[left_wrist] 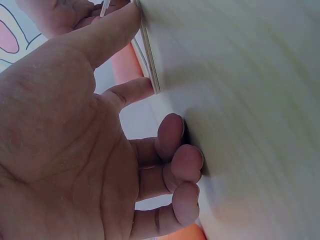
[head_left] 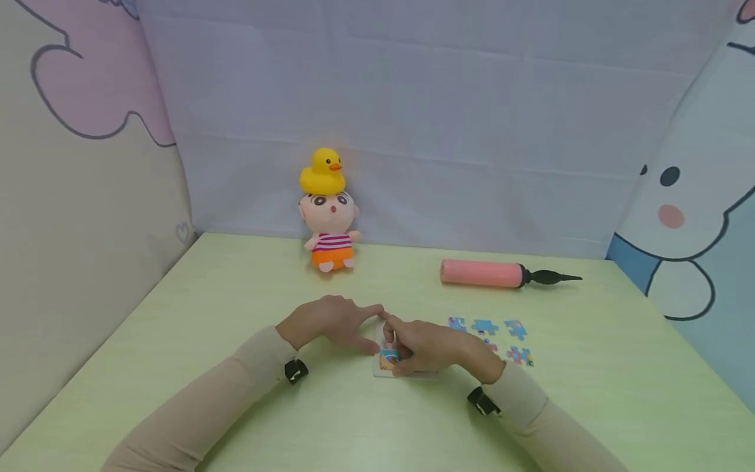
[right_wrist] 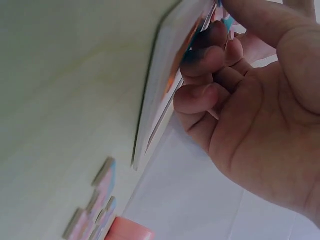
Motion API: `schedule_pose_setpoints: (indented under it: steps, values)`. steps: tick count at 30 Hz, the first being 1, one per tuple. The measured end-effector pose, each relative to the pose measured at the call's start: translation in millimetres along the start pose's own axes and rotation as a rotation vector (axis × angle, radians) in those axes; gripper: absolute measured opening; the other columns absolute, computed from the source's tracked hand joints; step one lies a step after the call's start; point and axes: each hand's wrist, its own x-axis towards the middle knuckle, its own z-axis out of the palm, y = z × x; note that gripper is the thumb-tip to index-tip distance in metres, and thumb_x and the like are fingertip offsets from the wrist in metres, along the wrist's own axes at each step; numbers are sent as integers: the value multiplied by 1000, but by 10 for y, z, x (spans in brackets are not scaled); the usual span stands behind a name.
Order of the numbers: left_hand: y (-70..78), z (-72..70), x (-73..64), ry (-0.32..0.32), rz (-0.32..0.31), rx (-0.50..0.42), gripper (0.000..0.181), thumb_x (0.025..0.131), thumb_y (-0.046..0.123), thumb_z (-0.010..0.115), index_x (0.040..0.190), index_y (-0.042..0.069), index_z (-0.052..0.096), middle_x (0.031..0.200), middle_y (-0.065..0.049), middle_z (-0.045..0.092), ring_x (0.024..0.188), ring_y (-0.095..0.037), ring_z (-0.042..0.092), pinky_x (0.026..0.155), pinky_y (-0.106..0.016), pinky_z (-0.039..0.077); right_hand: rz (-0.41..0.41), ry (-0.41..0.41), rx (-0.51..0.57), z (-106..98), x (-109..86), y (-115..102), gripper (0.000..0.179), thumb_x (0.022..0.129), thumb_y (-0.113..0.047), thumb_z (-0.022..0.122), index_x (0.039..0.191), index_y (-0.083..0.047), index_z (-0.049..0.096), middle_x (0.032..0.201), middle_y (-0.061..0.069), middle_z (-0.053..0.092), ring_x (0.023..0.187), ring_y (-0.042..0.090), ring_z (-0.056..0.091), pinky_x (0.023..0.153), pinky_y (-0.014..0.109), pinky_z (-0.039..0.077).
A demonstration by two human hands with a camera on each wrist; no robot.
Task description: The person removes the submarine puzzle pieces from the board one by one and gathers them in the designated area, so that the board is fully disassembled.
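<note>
A small jigsaw board (head_left: 377,373) with a white border lies on the table under my hands. My left hand (head_left: 337,322) is at its left side, thumb and index finger spread and touching the board's edge (left_wrist: 150,62); the other fingers bend loosely toward the tabletop. Over the board, my right hand (head_left: 426,344) pinches a small puzzle piece (right_wrist: 228,21) between thumb and fingers, most of it hidden. Its lower fingers rest against the board (right_wrist: 162,75). A blue and orange picture part (head_left: 388,359) shows at the board's left beside the right thumb.
Several loose puzzle pieces (head_left: 485,326) lie right of the board. Behind them is a pink hand pump (head_left: 483,273) with a black nozzle. A plush doll (head_left: 331,229) with a yellow rubber duck (head_left: 323,174) on its head sits by the back cloth.
</note>
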Motion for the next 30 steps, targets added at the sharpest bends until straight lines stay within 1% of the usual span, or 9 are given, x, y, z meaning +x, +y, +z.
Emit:
schedule_pose_setpoints:
  steps: [3,5,8,10,12,16,20,26,30]
  values:
    - [0,-10,-9,-19,-13,-5,76,89,68,59,152,34,34,67,0,43,63,-17,45,58,-32,35,-24,4,8,-6,8,-3,26,97,-10,66,105,-9,41,69,-9,44,58,1,42,62,20,38]
    - [4,-12,-15,-25,-16,-5,76,89,68,59,153,35,34,68,0,45,64,-17,46,58,-32,35,-35,3,37,-23,-1,-14,20,101,-9,59,113,-5,43,72,-9,44,56,2,42,61,21,39]
    - [13,-16,-19,-30,-13,-13,70,89,67,60,148,38,37,67,-1,44,63,-18,46,58,-32,33,-24,11,76,-60,-33,-13,8,106,-10,50,109,-4,47,73,-8,43,54,3,39,60,21,37]
    - [18,-18,-21,-31,-11,-12,66,89,67,60,145,41,38,68,-1,46,64,-18,48,58,-32,34,-11,22,89,-106,-74,-7,6,107,-12,48,106,-6,49,75,-7,44,56,4,38,60,21,36]
    - [23,-25,-22,-33,-11,-12,64,89,67,59,144,42,38,69,-1,48,65,-18,49,58,-32,34,14,31,95,-159,-129,11,13,107,-15,48,95,-11,47,73,-5,47,58,5,38,59,22,35]
    - [22,-36,-21,-31,-16,6,65,89,68,59,146,43,37,72,-1,54,68,-18,52,59,-31,35,70,39,114,-276,-301,50,13,107,-19,50,95,-13,49,76,-1,53,60,10,47,57,24,41]
    - [23,-38,-10,-32,-17,4,66,89,67,59,147,43,37,72,-2,54,70,-19,54,59,-31,36,96,40,135,-341,-520,117,13,106,-17,51,94,-12,49,75,3,54,59,18,56,54,27,46]
    - [-2,-13,8,-35,-16,-6,67,89,67,59,147,44,36,73,-2,53,72,-19,55,61,-31,36,81,35,100,-311,-773,248,17,105,-15,52,89,-14,50,70,-7,49,60,5,44,57,22,37]
    - [-6,-10,3,-33,-9,-21,67,89,67,59,147,44,36,73,-2,53,73,-20,55,62,-32,36,106,30,120,-267,-899,317,16,105,-16,53,89,-14,53,70,-11,47,61,3,42,58,21,36]
